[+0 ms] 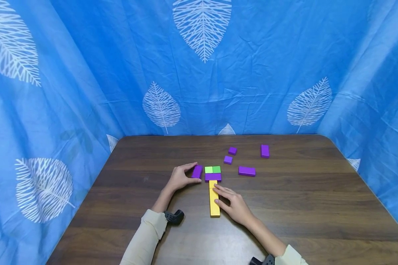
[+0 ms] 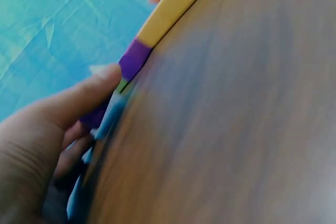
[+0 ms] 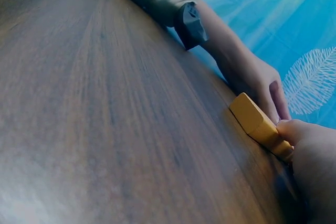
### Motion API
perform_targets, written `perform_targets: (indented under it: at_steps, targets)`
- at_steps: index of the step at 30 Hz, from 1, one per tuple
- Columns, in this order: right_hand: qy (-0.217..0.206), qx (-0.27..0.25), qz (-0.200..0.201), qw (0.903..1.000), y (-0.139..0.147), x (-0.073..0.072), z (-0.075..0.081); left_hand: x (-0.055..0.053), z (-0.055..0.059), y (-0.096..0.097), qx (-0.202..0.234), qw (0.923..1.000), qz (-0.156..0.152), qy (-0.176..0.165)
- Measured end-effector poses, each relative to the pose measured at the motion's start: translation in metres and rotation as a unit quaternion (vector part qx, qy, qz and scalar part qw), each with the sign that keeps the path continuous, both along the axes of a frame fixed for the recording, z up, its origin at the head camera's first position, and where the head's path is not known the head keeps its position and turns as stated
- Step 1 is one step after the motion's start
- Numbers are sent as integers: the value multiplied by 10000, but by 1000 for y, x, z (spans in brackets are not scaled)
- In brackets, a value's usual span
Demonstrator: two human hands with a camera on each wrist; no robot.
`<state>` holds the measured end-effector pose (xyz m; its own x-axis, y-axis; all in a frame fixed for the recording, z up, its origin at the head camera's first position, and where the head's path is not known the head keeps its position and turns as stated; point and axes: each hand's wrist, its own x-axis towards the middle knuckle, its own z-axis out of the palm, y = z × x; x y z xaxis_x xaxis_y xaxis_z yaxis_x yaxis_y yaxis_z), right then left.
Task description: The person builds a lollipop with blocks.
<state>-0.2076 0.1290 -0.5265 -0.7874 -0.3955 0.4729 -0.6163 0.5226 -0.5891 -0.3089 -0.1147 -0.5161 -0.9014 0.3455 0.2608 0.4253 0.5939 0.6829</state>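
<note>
Blue leaf-patterned curtain behind a wood-grain table. Left of the table's centre, toward its far edge, the left hand pinches a purple block by opposite ends; the right hand, fingers apart, rests on the yellow blocks, which run toward the near edge. The blocks look light, stiff and perhaps slippery; opposite end faces offer the surest hold.

Nearer the left edge of the desk: slanted purple block; two yellow blocks, end to end, square to far edge.
</note>
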Motion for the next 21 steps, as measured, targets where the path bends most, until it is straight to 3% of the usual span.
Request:
perform_targets:
  at_steps: [5, 11, 16, 21]
  targets:
    - [-18, 17, -4, 10000, 0, 0, 1, 3, -3, 10, -31, 9982, 290, 526]
    - [-21, 17, 4, 10000, 1, 0, 1, 3, -8, 10, -133, 9969, 278, 721]
    - [-38, -1, -11, 10000, 1, 1, 1, 0, -5, 6, -126, 9986, -18, 515]
    - [-45, -23, -3, 10000, 0, 1, 1, -5, -2, -4, 130, 9987, -443, -214]
